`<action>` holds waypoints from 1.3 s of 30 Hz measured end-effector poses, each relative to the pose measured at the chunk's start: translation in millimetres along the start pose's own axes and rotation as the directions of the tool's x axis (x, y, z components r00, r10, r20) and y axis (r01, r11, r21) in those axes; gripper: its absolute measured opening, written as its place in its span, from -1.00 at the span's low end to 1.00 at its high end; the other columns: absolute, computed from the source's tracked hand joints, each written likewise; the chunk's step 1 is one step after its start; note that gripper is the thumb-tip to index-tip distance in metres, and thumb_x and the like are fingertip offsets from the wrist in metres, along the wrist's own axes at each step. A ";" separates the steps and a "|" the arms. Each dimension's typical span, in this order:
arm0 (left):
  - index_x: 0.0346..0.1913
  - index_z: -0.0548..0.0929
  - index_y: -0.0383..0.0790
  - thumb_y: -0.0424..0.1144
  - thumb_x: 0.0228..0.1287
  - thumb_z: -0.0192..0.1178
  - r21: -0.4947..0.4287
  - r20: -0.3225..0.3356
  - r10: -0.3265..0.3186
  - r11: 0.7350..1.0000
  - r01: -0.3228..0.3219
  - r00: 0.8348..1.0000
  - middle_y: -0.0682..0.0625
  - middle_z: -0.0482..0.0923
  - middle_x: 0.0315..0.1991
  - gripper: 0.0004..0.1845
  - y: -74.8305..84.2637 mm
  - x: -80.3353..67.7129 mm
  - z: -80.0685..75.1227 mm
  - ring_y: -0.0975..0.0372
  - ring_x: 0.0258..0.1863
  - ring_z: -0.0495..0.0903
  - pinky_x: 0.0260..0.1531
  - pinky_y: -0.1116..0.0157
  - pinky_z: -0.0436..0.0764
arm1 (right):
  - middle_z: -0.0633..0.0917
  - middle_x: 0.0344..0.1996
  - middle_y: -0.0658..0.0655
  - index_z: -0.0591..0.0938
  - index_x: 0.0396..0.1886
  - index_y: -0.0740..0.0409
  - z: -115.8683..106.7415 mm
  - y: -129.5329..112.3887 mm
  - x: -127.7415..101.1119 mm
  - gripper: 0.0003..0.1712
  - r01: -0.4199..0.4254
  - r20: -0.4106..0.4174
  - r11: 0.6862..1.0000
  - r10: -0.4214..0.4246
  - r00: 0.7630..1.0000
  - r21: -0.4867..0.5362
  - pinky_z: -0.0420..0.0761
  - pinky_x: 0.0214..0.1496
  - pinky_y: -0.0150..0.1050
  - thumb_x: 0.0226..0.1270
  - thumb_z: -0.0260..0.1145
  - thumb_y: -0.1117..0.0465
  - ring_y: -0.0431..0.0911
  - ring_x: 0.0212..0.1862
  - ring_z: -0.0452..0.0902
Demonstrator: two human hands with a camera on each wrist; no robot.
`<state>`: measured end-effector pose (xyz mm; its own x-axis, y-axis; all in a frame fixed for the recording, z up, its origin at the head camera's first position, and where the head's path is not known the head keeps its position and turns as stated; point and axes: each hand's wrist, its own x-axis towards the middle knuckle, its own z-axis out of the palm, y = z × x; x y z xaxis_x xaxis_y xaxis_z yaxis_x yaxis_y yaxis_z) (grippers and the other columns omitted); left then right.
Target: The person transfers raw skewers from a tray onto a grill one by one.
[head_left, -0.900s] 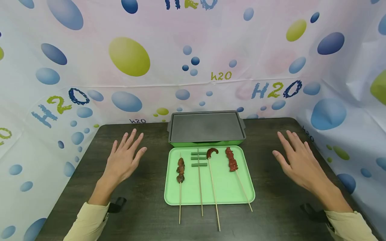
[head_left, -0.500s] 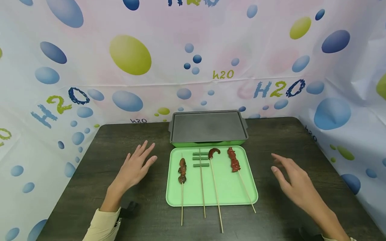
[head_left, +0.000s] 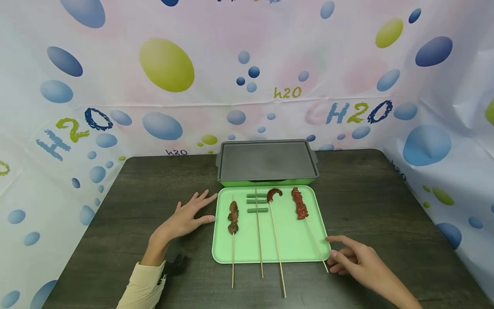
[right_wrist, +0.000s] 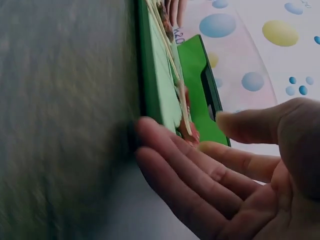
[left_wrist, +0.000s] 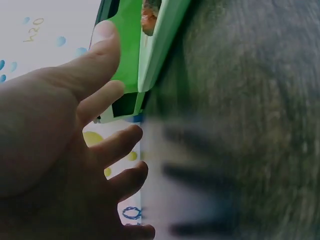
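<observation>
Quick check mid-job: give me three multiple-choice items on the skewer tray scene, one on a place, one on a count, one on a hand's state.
1. Where does the grey griddle pan with the green base stand?
A. Behind the light green plastic tray
B. Left of the tray
C. On the tray

2. How many wooden skewers lie on the tray?
A. Two
B. Four
C. Six

3. What is the right hand doing?
A. Lifting the griddle
B. Resting by the tray's near right corner, next to the end of the red-meat skewer, gripping nothing
C. Holding a skewer high in the air

Answers: 1 A, the griddle sits at the tray's far edge. 2 B, four sticks lie side by side. 3 B, its fingers are loose at that corner; whether they touch the stick is unclear.
</observation>
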<state>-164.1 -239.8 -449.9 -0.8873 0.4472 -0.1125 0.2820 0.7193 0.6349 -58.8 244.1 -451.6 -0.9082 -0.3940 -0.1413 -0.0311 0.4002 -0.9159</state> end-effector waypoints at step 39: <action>0.61 0.27 -0.05 0.07 0.33 0.37 0.048 0.017 -0.008 0.999 0.008 1.000 -0.26 0.01 0.62 -0.13 -0.1 3.9 9.5 -0.27 0.59 -0.16 0.21 -0.60 -0.35 | 0.73 -0.21 0.40 0.39 0.31 0.65 37.3 -5.4 9.4 -0.47 -0.058 0.100 0.884 0.012 0.995 0.464 0.77 -0.25 -0.03 0.53 0.27 0.36 0.09 -0.23 0.80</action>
<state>-164.1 -233.1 -457.7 -0.8835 0.4499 -0.1307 0.2925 0.7476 0.5963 -51.6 207.4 -462.0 -0.8622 -0.4698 -0.1894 0.2185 -0.0078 -0.9758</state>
